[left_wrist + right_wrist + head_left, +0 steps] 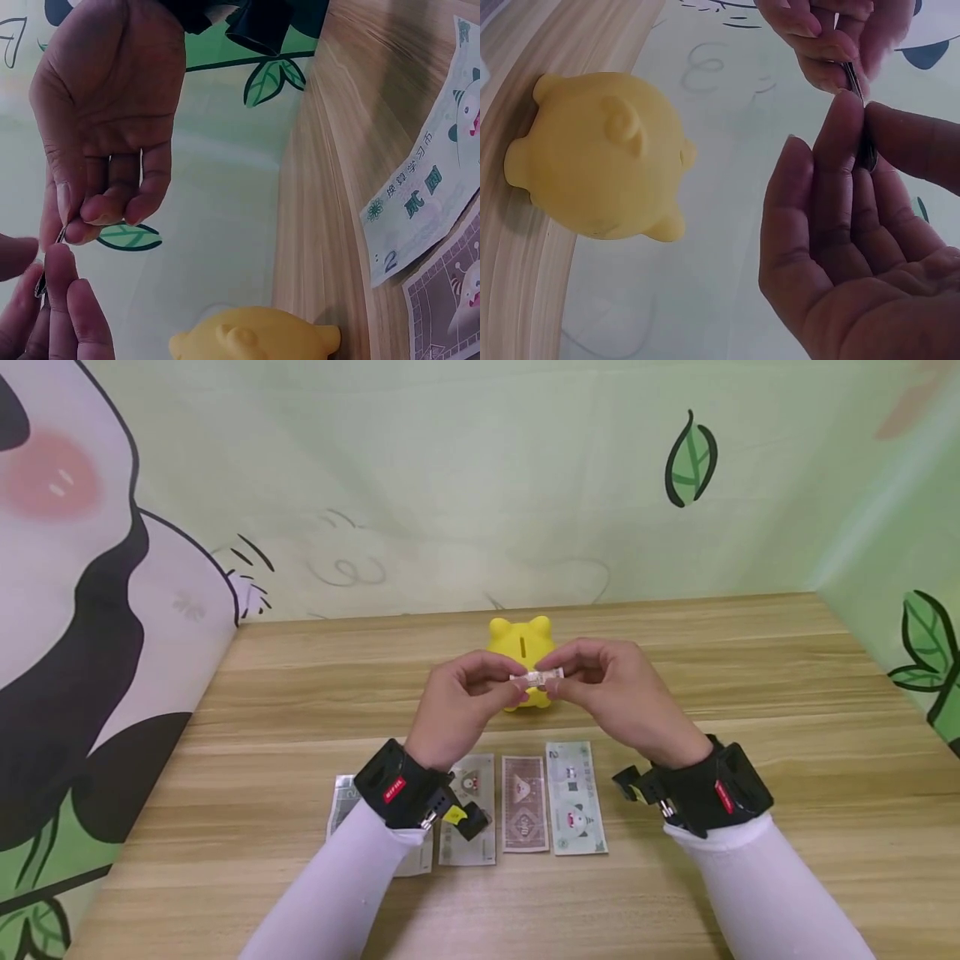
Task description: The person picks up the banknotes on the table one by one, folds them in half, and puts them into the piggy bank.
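My left hand [457, 706] and my right hand [626, 697] each pinch one end of a small folded play banknote [538, 677] between thumb and fingers. It is folded into a narrow strip, held level in front of the yellow piggy bank [521, 639]. The right wrist view shows its dark thin edge between the fingertips of both hands. Ears up, the piggy bank [611, 161] stands on the table with a slot in its top; in the head view the hands cover part of its lower half.
Several flat play banknotes lie in a row nearer me, among them a brown note [525, 806] and a green note [576, 797]. My left wrist and its camera partly cover a grey note [471, 847] and another note [341, 793]. A printed backdrop [450, 485] rises behind the wooden table [787, 710].
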The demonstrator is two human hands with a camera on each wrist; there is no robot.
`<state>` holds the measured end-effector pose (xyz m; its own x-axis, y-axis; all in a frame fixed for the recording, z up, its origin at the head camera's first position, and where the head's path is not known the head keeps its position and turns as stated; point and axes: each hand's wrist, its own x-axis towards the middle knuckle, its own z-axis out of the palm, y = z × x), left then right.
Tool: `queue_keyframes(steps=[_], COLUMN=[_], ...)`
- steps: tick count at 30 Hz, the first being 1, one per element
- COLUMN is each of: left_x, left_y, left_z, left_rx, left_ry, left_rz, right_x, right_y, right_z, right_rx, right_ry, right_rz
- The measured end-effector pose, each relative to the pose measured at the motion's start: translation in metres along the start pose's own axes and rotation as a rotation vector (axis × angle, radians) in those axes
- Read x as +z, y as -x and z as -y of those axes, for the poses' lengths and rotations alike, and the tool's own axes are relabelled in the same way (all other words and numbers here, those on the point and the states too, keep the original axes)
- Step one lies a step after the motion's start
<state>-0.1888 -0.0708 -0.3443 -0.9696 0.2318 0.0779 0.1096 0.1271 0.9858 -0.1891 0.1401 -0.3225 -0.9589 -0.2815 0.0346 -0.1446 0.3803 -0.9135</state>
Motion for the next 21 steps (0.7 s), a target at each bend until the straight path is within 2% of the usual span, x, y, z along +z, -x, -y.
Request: queue_keyframes(steps=[8,15,21], left_x=[0.0033,0.0044,0.0057], left_y=[-0.0005,-0.0003,0.0006], left_z=[0.0015,0.0019,0.0011], left_rx=[-0.002,0.024,0.024], left_ry=[0.071,-0.009,-0.024], left_rz=[0.034,0.039,0.049], right_x=[0.0015,0.0037,0.0055], right_y=[0.0008,0.0016,0.0027], right_z=[0.0009,0.0015,0.0034], right_rx=[-0.033,0.003,0.014], right_ry=[-0.002,-0.017,-0.014], right_rz=[-0.012,0.04,0.073])
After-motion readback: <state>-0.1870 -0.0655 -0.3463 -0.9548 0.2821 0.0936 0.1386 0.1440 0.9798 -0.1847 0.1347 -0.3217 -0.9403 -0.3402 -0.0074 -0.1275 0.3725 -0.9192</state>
